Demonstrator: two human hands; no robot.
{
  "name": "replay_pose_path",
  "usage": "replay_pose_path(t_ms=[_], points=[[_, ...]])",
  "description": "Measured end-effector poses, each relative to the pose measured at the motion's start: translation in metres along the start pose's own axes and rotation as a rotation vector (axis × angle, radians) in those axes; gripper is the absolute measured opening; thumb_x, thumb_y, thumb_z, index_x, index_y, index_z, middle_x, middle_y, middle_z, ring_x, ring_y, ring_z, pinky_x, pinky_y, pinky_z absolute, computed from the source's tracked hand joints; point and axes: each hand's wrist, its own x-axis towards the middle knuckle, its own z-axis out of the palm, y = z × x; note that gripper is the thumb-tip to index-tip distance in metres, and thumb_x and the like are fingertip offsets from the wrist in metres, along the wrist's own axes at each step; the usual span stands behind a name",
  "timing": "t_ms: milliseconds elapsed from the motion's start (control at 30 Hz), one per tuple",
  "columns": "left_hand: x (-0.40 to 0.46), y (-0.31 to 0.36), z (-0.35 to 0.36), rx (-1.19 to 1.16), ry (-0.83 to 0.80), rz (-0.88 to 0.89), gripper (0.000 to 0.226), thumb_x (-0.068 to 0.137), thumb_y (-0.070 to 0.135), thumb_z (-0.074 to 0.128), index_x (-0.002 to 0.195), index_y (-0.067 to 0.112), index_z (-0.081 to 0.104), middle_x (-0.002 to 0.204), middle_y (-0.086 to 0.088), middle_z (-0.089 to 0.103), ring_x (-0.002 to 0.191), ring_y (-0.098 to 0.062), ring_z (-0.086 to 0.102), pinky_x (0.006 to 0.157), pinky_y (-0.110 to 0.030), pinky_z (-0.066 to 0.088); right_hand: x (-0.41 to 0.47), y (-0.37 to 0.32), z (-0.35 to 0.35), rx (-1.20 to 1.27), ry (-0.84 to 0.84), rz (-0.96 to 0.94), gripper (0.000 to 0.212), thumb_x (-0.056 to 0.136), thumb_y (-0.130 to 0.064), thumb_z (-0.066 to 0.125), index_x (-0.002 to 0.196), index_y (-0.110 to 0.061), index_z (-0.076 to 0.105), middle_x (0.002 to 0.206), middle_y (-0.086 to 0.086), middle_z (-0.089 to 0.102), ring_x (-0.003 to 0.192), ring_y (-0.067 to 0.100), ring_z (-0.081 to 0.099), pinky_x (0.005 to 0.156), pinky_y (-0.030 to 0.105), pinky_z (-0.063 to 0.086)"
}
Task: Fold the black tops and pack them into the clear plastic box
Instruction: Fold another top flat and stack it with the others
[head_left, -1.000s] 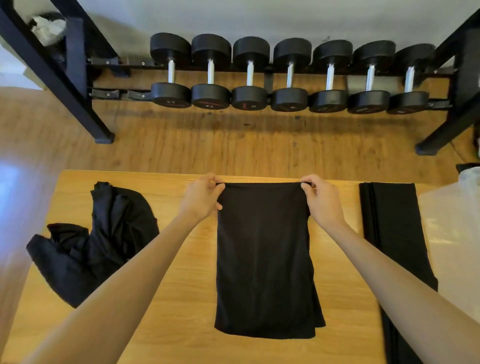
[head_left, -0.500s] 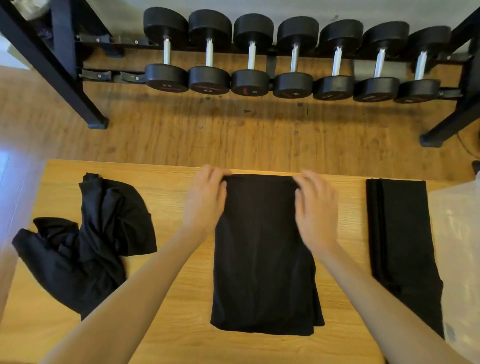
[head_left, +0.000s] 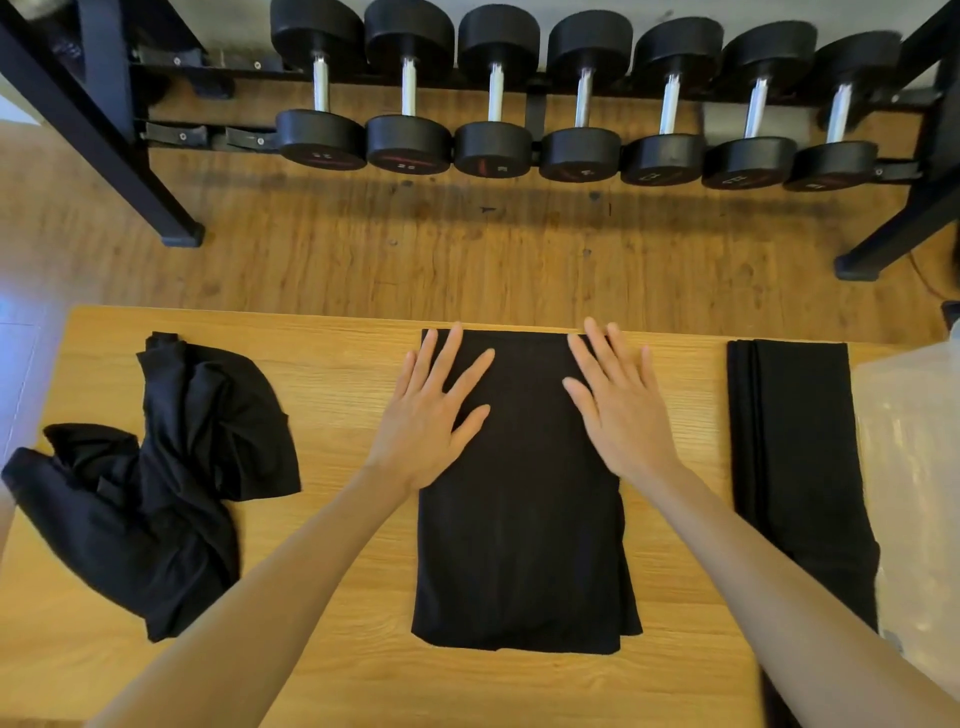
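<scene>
A folded black top (head_left: 524, 519) lies flat in the middle of the wooden table (head_left: 337, 374), its far edge close to the table's far edge. The left hand (head_left: 431, 410) and the right hand (head_left: 621, 410) both rest palm-down on its far half, fingers straight and spread, grasping nothing. Left of this top sits a crumpled heap of black tops (head_left: 156, 483). To its right lies another folded black top (head_left: 795, 467), and just beyond that, the clear plastic box (head_left: 914, 467). Past the table, dumbbells (head_left: 576, 104) line a black rack (head_left: 93, 119) on the wooden floor.
</scene>
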Motion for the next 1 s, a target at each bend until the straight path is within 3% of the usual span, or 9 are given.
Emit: replay_pose_path(t_ms=[100, 167, 233, 300, 433, 567, 733, 900, 1000], points=[[-0.009, 0.004, -0.007, -0.063, 0.031, 0.001, 0.059, 0.102, 0.044, 0.028, 0.157, 0.026, 0.012, 0.165, -0.004, -0.001, 0.151, -0.023, -0.009, 0.123, -0.04, 0.0, -0.018, 0.001, -0.016, 0.425, 0.233, 0.264, 0.044, 0.107, -0.029, 0.036, 0.147, -0.012, 0.039, 0.156, 0.005, 0.032, 0.146, 0.018, 0.025, 0.121, 0.038, 0.019], [-0.023, 0.01, -0.01, -0.135, 0.077, 0.028, 0.056, 0.103, 0.031, 0.034, 0.156, 0.019, 0.019, 0.165, -0.005, 0.008, 0.152, -0.021, 0.0, 0.123, -0.041, 0.006, -0.045, 0.001, -0.032, 0.595, 0.357, 0.489, 0.028, 0.103, -0.022, 0.046, 0.126, -0.01, 0.059, 0.127, 0.003, 0.057, 0.123, 0.017, 0.051, 0.108, 0.036, 0.041], [-0.044, 0.019, -0.004, -0.145, 0.105, 0.087, 0.054, 0.101, 0.018, 0.042, 0.153, 0.013, 0.027, 0.163, -0.007, 0.018, 0.151, -0.022, 0.012, 0.122, -0.044, 0.016, -0.076, -0.002, -0.039, 0.672, 0.24, 0.623, 0.011, 0.099, -0.019, 0.054, 0.104, -0.017, 0.064, 0.099, -0.009, 0.063, 0.1, 0.011, 0.059, 0.091, 0.021, 0.047], [-0.065, 0.031, 0.006, -0.093, 0.094, 0.166, 0.058, 0.097, 0.01, 0.052, 0.151, 0.011, 0.032, 0.161, -0.008, 0.023, 0.149, -0.024, 0.019, 0.12, -0.046, 0.024, -0.106, -0.011, -0.037, 0.688, 0.074, 0.672, 0.008, 0.096, -0.02, 0.059, 0.096, -0.017, 0.067, 0.088, -0.015, 0.063, 0.087, 0.004, 0.059, 0.076, 0.012, 0.043], [-0.081, 0.057, 0.023, -0.023, 0.033, 0.22, 0.059, 0.097, 0.021, 0.055, 0.151, 0.015, 0.033, 0.161, -0.008, 0.025, 0.148, -0.024, 0.023, 0.117, -0.047, 0.03, -0.143, -0.026, -0.017, 0.646, -0.007, 0.749, 0.023, 0.093, -0.04, 0.06, 0.094, -0.02, 0.07, 0.083, -0.013, 0.067, 0.082, 0.004, 0.062, 0.073, 0.024, 0.049], [-0.072, 0.073, 0.031, 0.044, -0.048, 0.134, 0.065, 0.095, 0.048, 0.042, 0.153, 0.025, 0.024, 0.162, -0.009, 0.02, 0.148, -0.032, 0.02, 0.116, -0.055, 0.023, -0.148, -0.036, -0.003, 0.552, 0.025, 0.711, 0.014, 0.085, -0.039, 0.07, 0.082, -0.026, 0.066, 0.071, -0.014, 0.064, 0.072, 0.007, 0.062, 0.08, 0.045, 0.052], [-0.067, 0.078, 0.035, 0.126, -0.094, 0.112, 0.077, 0.089, 0.066, 0.034, 0.154, 0.031, 0.01, 0.164, -0.01, 0.007, 0.149, -0.037, 0.009, 0.115, -0.059, 0.011, -0.151, -0.034, 0.0, 0.522, 0.138, 0.723, 0.017, 0.089, -0.028, 0.067, 0.075, -0.026, 0.059, 0.066, -0.013, 0.059, 0.066, 0.007, 0.058, 0.081, 0.051, 0.051], [-0.066, 0.081, 0.036, 0.124, -0.086, 0.09, 0.081, 0.086, 0.071, 0.03, 0.155, 0.033, 0.007, 0.165, -0.009, 0.004, 0.149, -0.036, 0.004, 0.115, -0.057, 0.005, -0.152, -0.032, 0.0, 0.431, 0.14, 0.698, 0.015, 0.089, -0.029, 0.067, 0.081, -0.025, 0.056, 0.068, -0.013, 0.057, 0.066, 0.008, 0.056, 0.081, 0.049, 0.051], [-0.069, 0.082, 0.034, 0.119, -0.058, 0.101, 0.079, 0.089, 0.069, 0.029, 0.155, 0.03, 0.011, 0.165, -0.01, 0.008, 0.15, -0.034, 0.007, 0.116, -0.054, 0.007, -0.148, -0.035, -0.003, 0.39, 0.316, 0.567, 0.008, 0.09, -0.021, 0.065, 0.098, -0.02, 0.061, 0.089, -0.006, 0.062, 0.086, 0.016, 0.059, 0.084, 0.037, 0.049]])
